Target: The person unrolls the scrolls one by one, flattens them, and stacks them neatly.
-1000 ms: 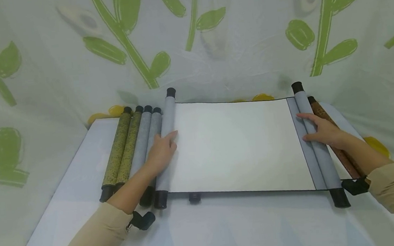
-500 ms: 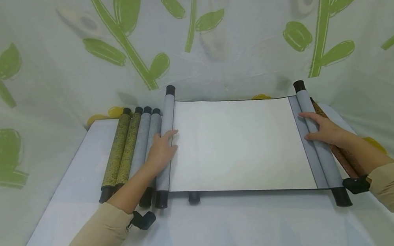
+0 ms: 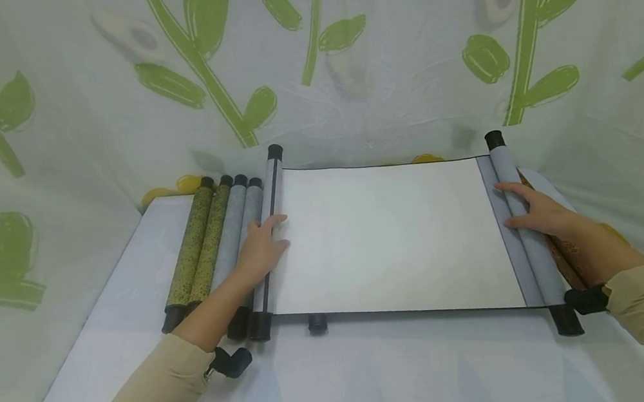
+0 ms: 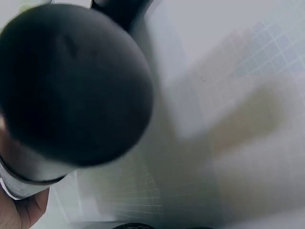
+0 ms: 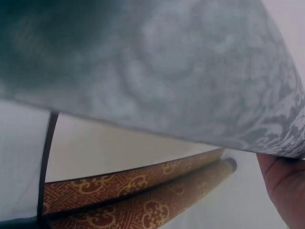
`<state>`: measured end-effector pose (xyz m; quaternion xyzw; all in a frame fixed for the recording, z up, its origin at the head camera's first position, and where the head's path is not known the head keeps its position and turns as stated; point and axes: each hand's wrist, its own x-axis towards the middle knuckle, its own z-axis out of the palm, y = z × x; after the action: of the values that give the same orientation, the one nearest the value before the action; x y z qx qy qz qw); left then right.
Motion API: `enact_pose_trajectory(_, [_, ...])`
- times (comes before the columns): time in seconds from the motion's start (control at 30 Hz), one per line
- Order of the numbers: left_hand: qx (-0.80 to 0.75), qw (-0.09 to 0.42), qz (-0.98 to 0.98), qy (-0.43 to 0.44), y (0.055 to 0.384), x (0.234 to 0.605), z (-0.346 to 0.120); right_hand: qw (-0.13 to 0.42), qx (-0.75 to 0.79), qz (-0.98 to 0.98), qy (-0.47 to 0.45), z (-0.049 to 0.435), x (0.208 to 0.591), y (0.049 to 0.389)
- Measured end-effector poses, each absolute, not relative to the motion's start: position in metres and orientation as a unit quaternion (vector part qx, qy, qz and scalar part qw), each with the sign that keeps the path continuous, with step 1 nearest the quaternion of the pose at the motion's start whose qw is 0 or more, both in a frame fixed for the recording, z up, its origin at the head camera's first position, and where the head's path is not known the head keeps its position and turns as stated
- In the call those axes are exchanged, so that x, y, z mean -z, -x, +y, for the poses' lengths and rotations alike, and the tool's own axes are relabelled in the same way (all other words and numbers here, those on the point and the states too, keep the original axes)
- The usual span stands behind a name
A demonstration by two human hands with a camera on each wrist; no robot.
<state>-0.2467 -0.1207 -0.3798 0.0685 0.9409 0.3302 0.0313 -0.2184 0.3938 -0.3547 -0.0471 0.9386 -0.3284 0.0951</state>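
A hanging scroll with a blank white sheet [image 3: 389,233] lies partly unrolled across the table. My left hand [image 3: 258,251] grips its left roller [image 3: 275,183] around the middle, thumb toward the sheet. On the other side, my right hand [image 3: 545,208] holds the grey right roller [image 3: 536,258], thumb and fingers reaching over its inner side. A large black end cap [image 4: 76,86] fills much of the left wrist view, with part of the hand behind it. The right wrist view shows the roller's grey patterned cloth [image 5: 190,71] up close.
Left of the sheet lie two yellow-green scrolls [image 3: 190,252] and two grey ones [image 3: 232,235]. A red-brown scroll with gold patterns [image 5: 138,198] lies beneath the right side. A black knob [image 3: 317,324] pokes out under the sheet's front edge. A flower-printed curtain [image 3: 382,104] hangs behind the table.
My right hand has moved right with its roller, and more of the sheet is spread. The left roller has turned slightly, so a dark stripe shows along it.
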Motion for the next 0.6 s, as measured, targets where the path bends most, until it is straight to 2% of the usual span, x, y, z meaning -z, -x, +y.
enact_pose_trajectory(0.6, [-0.353,0.044,0.932,-0.060,0.247,0.376,-0.121,0.087,0.316,0.943,0.062,0.411,0.355,0.224])
